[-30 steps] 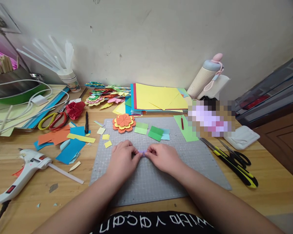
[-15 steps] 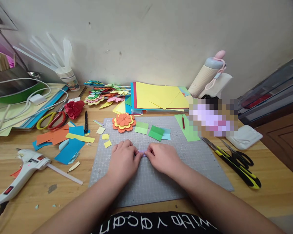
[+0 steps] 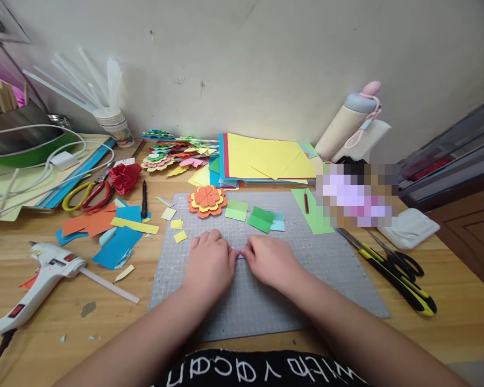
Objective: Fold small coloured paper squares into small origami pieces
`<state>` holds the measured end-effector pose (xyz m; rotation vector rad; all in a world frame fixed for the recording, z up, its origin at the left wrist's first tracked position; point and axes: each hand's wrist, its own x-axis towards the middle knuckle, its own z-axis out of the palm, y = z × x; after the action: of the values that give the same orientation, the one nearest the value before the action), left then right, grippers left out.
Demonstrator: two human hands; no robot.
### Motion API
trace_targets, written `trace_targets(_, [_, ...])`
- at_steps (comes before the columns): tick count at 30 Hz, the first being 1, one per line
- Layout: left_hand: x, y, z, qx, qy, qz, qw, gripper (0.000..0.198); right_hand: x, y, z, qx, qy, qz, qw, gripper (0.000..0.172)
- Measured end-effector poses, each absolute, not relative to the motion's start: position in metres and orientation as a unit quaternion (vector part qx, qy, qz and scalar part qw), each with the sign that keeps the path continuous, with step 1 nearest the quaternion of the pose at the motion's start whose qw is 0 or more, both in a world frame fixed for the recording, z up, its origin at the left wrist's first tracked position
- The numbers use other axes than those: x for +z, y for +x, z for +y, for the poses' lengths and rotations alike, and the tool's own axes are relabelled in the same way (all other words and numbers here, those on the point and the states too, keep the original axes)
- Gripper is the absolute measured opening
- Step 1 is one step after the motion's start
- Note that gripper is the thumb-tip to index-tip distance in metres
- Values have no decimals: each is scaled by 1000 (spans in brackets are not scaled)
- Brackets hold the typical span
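Between my two hands, low on the grey cutting mat [image 3: 274,301], shows a small piece of purple paper [image 3: 241,256]. My left hand [image 3: 212,262] is closed on its left side, thumb and fingers pressed together. From the right, my right hand [image 3: 272,260] pinches the same paper, so most of it is hidden. Just beyond the hands lie an orange and yellow paper flower [image 3: 207,201], a creased light green paper [image 3: 236,210], a dark green paper [image 3: 260,219] and a light blue paper [image 3: 278,221]. Small yellow paper squares [image 3: 180,236] rest left of my left hand.
A white hot glue gun [image 3: 44,279] and cut paper scraps [image 3: 116,247] lie at left, near scissors [image 3: 95,195]. To the right are a yellow-black utility knife [image 3: 399,277] and black scissors [image 3: 403,263]. A coloured paper stack [image 3: 266,156] and a bottle [image 3: 347,121] stand by the wall.
The view has shifted slightly, so everything sits a little further right. My fingertips have drawn closer together on the purple paper, and less of it shows.
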<state>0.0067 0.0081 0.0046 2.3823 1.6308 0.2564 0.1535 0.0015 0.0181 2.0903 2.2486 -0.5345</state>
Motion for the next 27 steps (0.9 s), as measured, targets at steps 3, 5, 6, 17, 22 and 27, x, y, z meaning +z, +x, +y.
trace_targets(3, [5, 5, 9, 93, 817, 554, 131, 24, 19, 152, 1, -169, 671, 721, 17, 23])
trace_targets(5, [5, 2, 10, 104, 819, 546, 145, 21, 18, 153, 1, -169, 671, 722, 17, 23])
trace_targets(6, [5, 0, 11, 110, 820, 539, 154, 17, 17, 153, 1, -168, 671, 722, 17, 22])
trace_targets(17, [1, -7, 19, 126, 856, 471, 173, 31, 10, 156, -2, -181, 663, 726, -26, 16])
trace_targets(22, [4, -6, 19, 109, 862, 470, 154, 28, 17, 167, -11, -208, 648, 727, -92, 12])
trace_targets(27, [3, -8, 21, 107, 858, 475, 161, 29, 28, 174, -24, -193, 469, 853, -122, 12])
